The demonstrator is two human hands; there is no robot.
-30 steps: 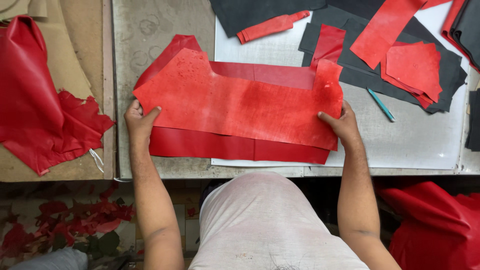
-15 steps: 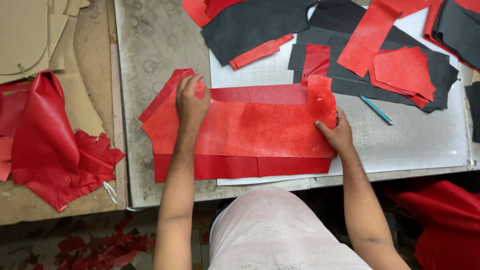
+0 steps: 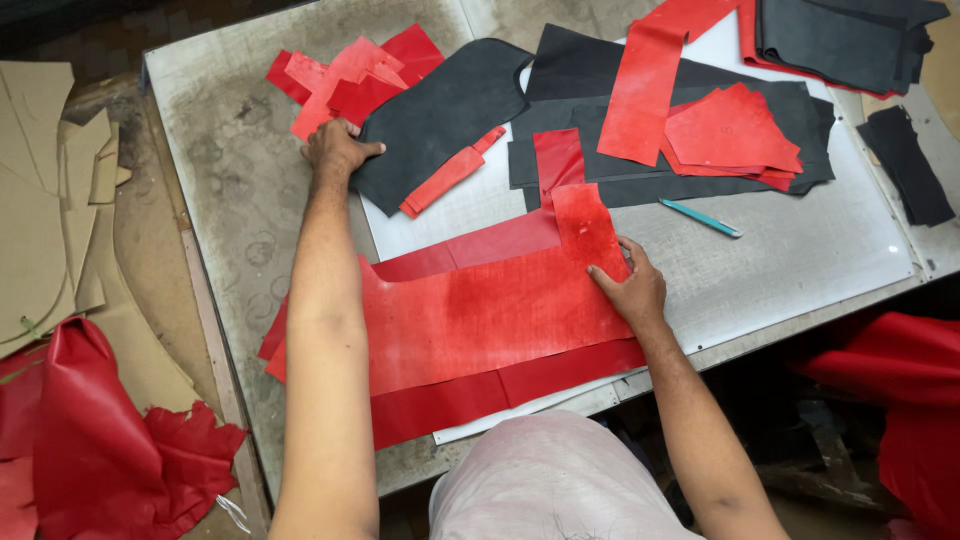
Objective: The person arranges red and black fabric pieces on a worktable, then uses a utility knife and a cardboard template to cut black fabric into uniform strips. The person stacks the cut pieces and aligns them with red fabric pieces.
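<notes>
red leather sheet (image 3: 470,320) under flat right hand (image 3: 628,288)

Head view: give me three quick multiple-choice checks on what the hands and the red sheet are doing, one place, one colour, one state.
1. The left hand rests on:
A. small red pieces
B. teal pen
C. cardboard

2. The pen is:
A. black
B. teal
C. red

3. The large red sheet is:
A. rolled up
B. lifted
C. lying flat

Answers:
1 A, the hand sits on the small red pieces at the far left of the table.
2 B, it shows teal on the white board.
3 C, the right hand presses it flat.
</notes>
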